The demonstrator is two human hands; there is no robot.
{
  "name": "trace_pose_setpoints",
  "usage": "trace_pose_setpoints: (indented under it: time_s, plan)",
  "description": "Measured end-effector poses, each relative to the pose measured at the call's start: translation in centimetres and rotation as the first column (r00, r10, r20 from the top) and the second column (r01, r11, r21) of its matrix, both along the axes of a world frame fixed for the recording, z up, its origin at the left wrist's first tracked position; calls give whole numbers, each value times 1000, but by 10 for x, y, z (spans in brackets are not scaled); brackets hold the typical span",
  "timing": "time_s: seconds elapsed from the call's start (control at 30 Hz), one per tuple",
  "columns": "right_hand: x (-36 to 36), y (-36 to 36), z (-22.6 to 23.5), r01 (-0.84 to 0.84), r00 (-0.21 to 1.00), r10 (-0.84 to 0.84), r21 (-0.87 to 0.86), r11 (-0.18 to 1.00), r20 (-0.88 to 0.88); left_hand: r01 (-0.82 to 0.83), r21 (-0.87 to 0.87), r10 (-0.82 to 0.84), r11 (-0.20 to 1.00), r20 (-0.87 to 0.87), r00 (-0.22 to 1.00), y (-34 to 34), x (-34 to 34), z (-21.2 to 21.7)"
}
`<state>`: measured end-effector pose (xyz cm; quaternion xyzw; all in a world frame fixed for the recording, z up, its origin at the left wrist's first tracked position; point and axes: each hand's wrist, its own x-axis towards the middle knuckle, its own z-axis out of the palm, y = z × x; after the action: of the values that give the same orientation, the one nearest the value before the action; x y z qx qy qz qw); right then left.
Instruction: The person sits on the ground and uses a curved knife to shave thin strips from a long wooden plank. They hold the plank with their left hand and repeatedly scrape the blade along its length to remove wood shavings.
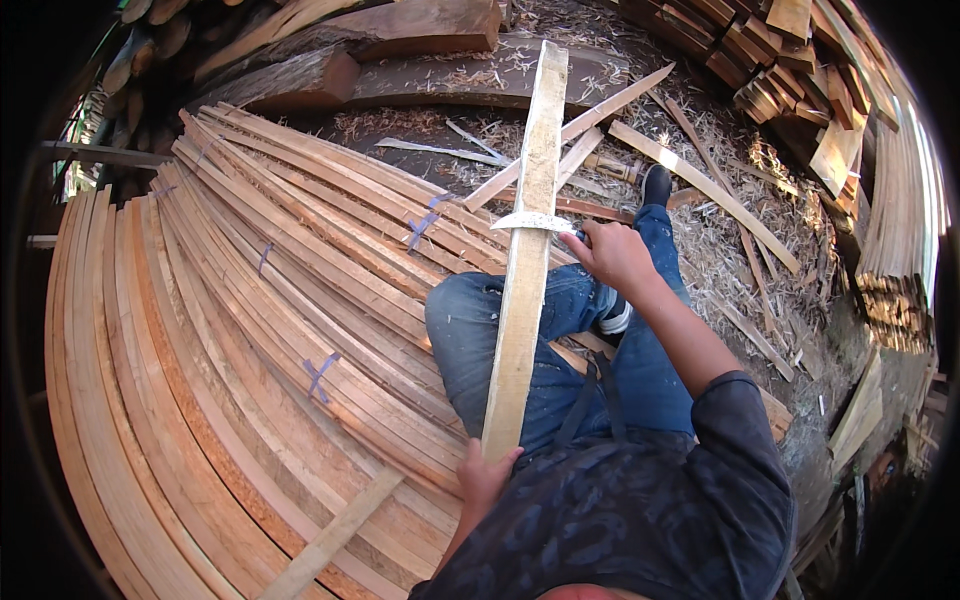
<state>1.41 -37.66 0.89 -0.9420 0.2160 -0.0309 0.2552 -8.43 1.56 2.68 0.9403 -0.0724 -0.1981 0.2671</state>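
Observation:
A long, pale, rough-sawn wooden plank (pixel 523 300) rests across my lap and points away from me. My left hand (pixel 484 472) is closed round its near end, beside my hip. In my right hand (pixel 612 256) is the handle of a curved knife (pixel 540 222), gripped at the plank's right edge. The white-looking blade lies crosswise over the plank, about midway along, its tip jutting past the left edge. How deep the blade touches the wood cannot be made out.
Bundles of long wooden strips (pixel 250 330) tied with purple string fill the left. Heavy timbers (pixel 400 75) lie at the back. Loose slats (pixel 715 195) and wood shavings (pixel 690 130) cover the ground ahead. More cut wood is stacked (pixel 800 85) at far right.

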Motion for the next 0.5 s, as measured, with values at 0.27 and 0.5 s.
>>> trace_pose_setpoints:
  time_s: [0.27,0.5]
  plan:
    - [48,-58,-30,235,971,-235,10,972,-40,33,75,-33,997,-3,999,-4,8,3]
    - [29,-7,5,-28,998,27,-15,999,-51,37,127,-42,991,39,998,1,-1,-8]
